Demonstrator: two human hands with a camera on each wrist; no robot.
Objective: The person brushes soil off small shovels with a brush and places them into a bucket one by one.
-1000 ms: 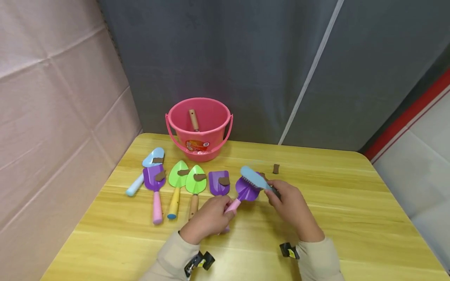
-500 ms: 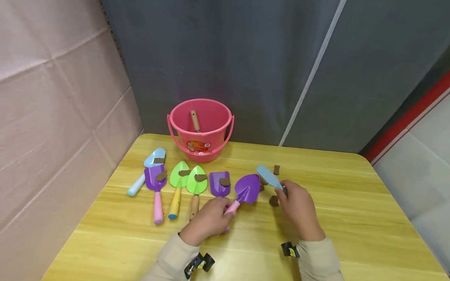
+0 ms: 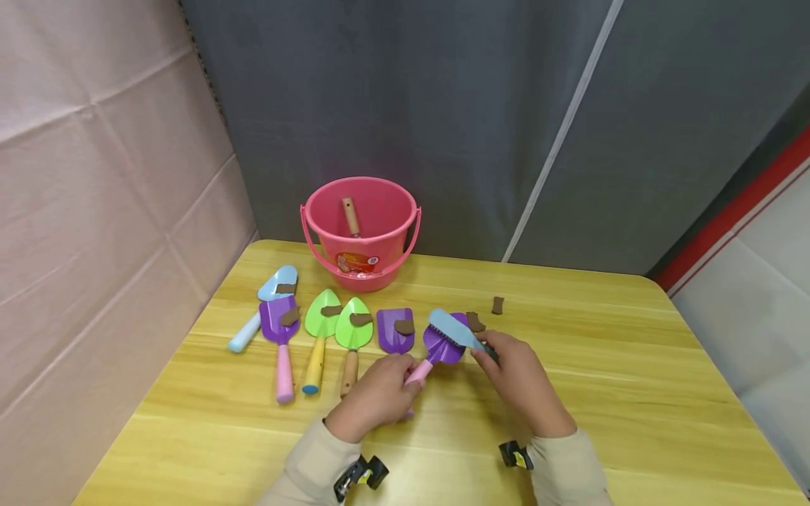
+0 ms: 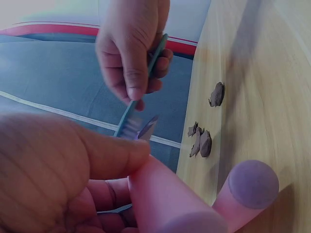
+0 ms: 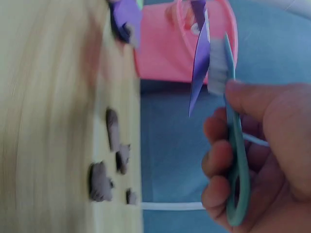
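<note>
My left hand grips the pink handle of a purple trowel, its blade raised above the table. In my right hand is a blue brush, held by its handle between thumb and curled fingers. Its bristles face the blade, right at its surface in the right wrist view. On the table beyond the blade lie brown clay-like pieces; another brown lump shows in the right wrist view. Under my left hand, a square purple trowel lies with a brown piece on it, its handle partly hidden.
A pink bucket stands at the back with a wooden handle sticking up inside. On the left lie a blue trowel, another purple one and two green trowels, each bearing a brown piece.
My right hand moved the brush rightward off the purple trowel's blade, then back left over it. The left hand and trowel held nearly still. A brown lump is now hidden behind the right hand.
</note>
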